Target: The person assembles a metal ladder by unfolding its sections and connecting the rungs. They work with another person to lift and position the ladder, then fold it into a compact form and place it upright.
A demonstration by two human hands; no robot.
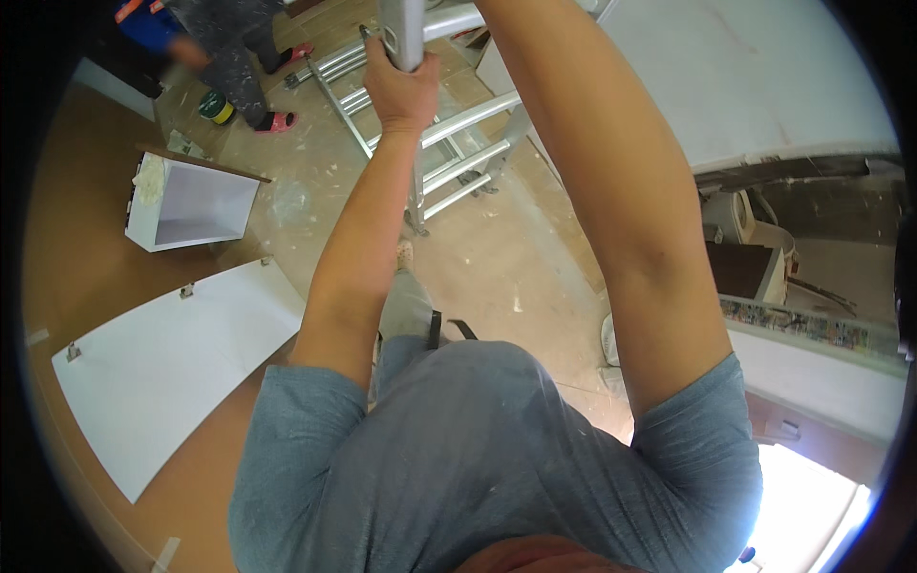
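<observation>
The ladder (402,33) is apparently being steadied, clasped by the left hand (401,94); the right hand, unseen, cannot be judged; balanced support is probably needed next

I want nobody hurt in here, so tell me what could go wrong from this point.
The left hand grips a metal ladder that stands on a floor marked with white spots; it might slide if pushed. A co-worker in pink footwear stands close to one end of the metalwork, so a sudden shift could catch them. The white panel with hinges, at the person's left, might get knocked by a step that way.
</observation>
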